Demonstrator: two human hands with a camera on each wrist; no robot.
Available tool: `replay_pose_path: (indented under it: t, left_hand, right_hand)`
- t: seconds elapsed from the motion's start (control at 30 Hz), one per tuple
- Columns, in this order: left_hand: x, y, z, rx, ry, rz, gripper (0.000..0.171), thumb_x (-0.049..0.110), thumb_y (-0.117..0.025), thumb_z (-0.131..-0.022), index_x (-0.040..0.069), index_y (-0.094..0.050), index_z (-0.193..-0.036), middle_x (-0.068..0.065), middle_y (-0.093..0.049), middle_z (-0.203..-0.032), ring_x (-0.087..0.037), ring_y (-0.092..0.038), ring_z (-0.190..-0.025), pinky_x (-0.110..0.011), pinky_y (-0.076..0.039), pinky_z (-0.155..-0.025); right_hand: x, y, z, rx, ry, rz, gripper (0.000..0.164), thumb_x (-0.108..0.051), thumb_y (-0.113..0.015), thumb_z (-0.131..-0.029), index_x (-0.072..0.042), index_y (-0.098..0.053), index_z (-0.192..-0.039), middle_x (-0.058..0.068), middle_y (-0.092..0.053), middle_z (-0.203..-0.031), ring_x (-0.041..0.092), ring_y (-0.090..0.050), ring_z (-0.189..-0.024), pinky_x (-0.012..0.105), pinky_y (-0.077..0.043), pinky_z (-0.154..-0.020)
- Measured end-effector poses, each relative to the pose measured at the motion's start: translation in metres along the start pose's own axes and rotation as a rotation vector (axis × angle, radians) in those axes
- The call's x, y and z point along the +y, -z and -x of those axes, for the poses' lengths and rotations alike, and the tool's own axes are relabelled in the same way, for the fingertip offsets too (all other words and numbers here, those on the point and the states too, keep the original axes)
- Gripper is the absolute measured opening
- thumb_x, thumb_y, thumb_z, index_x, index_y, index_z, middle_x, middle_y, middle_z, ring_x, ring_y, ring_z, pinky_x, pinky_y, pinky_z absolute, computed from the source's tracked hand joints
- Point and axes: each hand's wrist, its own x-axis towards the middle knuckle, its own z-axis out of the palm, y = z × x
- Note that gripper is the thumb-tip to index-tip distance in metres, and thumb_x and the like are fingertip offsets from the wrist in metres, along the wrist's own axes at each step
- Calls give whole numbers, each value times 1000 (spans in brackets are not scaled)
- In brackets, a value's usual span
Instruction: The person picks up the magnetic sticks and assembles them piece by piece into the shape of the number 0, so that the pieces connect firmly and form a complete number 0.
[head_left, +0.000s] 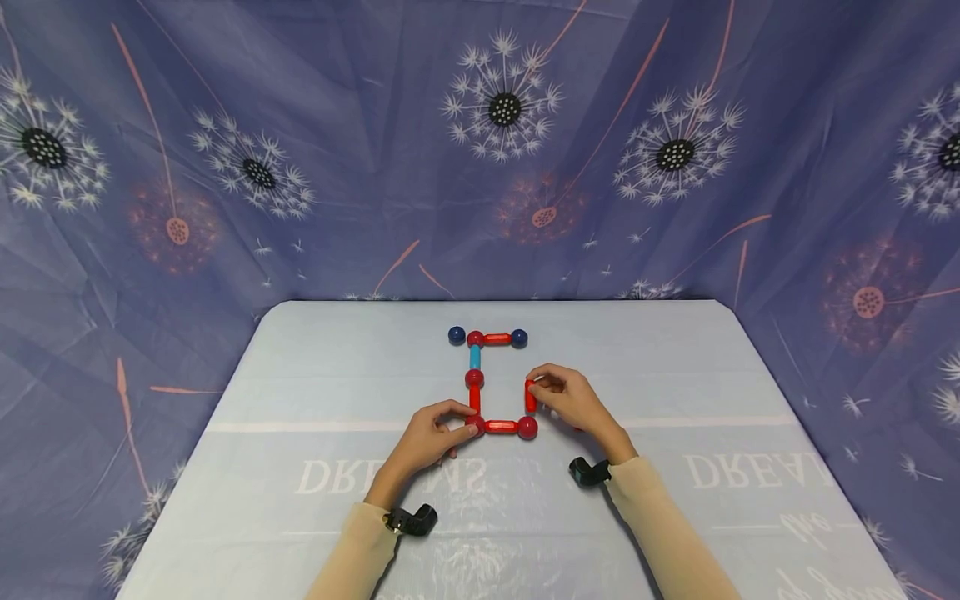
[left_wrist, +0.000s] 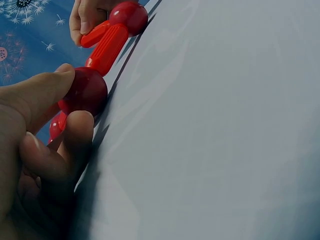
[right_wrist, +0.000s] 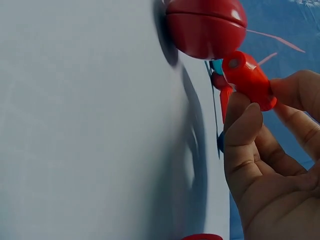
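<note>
My left hand (head_left: 426, 439) pinches a dark red ball (left_wrist: 87, 92) at the near left corner of a figure of balls and rods lying on the table. From that ball a red rod (head_left: 501, 427) runs right to another red ball (head_left: 528, 428). My right hand (head_left: 573, 398) holds a short red rod (right_wrist: 250, 82) between thumb and fingers, its near end close to that right-hand ball; whether they touch I cannot tell. Going away from the left corner are a red rod (head_left: 475, 397), a red ball (head_left: 474, 378) and a light blue rod (head_left: 475, 357).
At the figure's far end, a red ball (head_left: 476, 338) joins a red rod (head_left: 497, 339) ending in a dark blue ball (head_left: 519, 338). Another dark blue ball (head_left: 457, 335) lies just left. A red piece (right_wrist: 202, 237) is mostly hidden by my right hand in the head view.
</note>
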Motion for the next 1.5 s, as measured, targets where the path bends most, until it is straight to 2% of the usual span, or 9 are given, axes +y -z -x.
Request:
replay_pose_path:
  t: [0.33, 0.47, 0.6, 0.83, 1.03, 1.17, 1.3, 1.5]
  left_hand:
    - [1, -2, 3, -5, 0, 2, 28, 32, -79, -92, 21, -74, -117, -9, -67, -63, -8, -46, -41, -23, -37, -39]
    - [1, -2, 2, 4, -9, 2, 28, 32, -80, -92, 20, -74, -116, -11, -67, -63, -8, -45, -40, -23, -36, -39]
    - [1, -3, 2, 5, -5, 8, 28, 31, -80, -91, 19, -74, -116, -12, -67, -64, -9, -45, -40, -23, -36, -38]
    - [2, -3, 3, 9, 3, 15, 27, 30, -80, -91, 19, -75, -116, -11, -68, -69, -10, -45, -41, -23, -37, -39]
    - [2, -3, 3, 8, 1, 7, 27, 32, -80, -91, 20, -74, -116, -8, -70, -72, -9, -46, -42, -22, -37, -39]
    - [2, -2, 3, 7, -4, 8, 28, 32, -80, -91, 20, -74, -116, -8, -70, -73, -9, -46, -41, -22, -37, -39]
    - [2, -2, 4, 8, -11, 10, 28, 31, -80, -91, 18, -75, -116, -10, -70, -74, -9, -46, -41, -23, -37, -39]
    - [2, -2, 3, 7, -3, 7, 27, 31, -80, -91, 20, -75, -116, -8, -70, -73, -8, -46, -42, -22, -38, -40]
  right_hand:
    - [2, -5, 6, -11, -28, -33, 16, -17, -70, -98, -12, -72, -114, 8, -73, -93, 23, -63, -70, 28, -51, -56]
    - [3, -7, 7, -6, -30, -27, 19, -18, -70, -99, -11, -71, -116, 8, -73, -93, 21, -64, -71, 28, -51, -57]
    - [1, -8, 12, -30, -50, 2, 31, -22, -71, -99, -9, -68, -127, 6, -74, -100, 16, -65, -74, 27, -53, -62]
    - [-14, -7, 29, -106, -90, 37, 55, -25, -73, -96, -5, -55, -144, 13, -71, -120, 15, -69, -85, 29, -56, -63]
    - [-18, -13, 44, -102, -111, 110, 77, -33, -79, -91, -5, -45, -154, 12, -67, -133, 11, -64, -89, 24, -54, -66]
    - [-19, -18, 51, -99, -123, 144, 85, -32, -85, -86, -6, -43, -155, 8, -67, -132, 14, -61, -95, 23, -53, -70]
    - [-18, -22, 56, -77, -115, 150, 76, -23, -86, -85, -3, -50, -149, 5, -69, -122, 15, -61, -95, 21, -53, -74]
    - [-16, -25, 57, -19, -115, 116, 43, -16, -84, -86, -8, -67, -124, -1, -69, -101, 12, -62, -87, 22, -53, -73]
